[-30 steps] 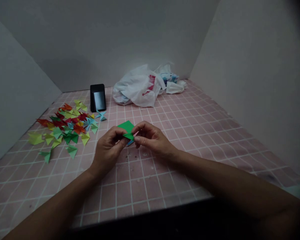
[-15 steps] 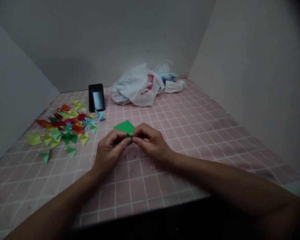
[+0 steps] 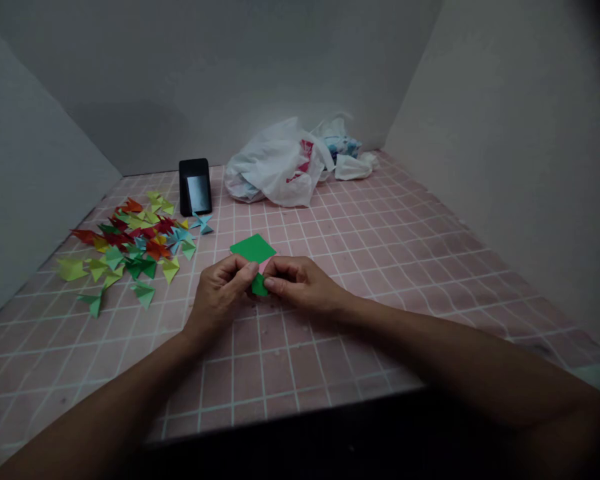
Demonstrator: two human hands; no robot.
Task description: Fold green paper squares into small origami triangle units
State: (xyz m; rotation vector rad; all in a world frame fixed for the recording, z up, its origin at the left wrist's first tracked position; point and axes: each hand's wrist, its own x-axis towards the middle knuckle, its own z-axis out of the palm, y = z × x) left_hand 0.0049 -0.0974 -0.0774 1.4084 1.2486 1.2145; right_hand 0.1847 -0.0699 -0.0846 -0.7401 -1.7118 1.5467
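Note:
My left hand point(image 3: 220, 293) and my right hand point(image 3: 300, 285) meet over the pink tiled tabletop point(image 3: 330, 373). Both pinch a small folded green paper piece point(image 3: 259, 285) between their fingertips. Just beyond the hands a flat green paper square point(image 3: 253, 248) lies on the table, with a bit of pink paper showing at its near corner.
A heap of several folded paper pieces point(image 3: 130, 250) in red, yellow, green and blue lies at the left. A black phone point(image 3: 195, 186) stands propped at the back. White plastic bags point(image 3: 285, 163) sit by the grey back wall. Grey walls close in left and right.
Both hands have sunk a little toward the table and the folded green piece now shows more between the fingertips. The view has shifted slightly.

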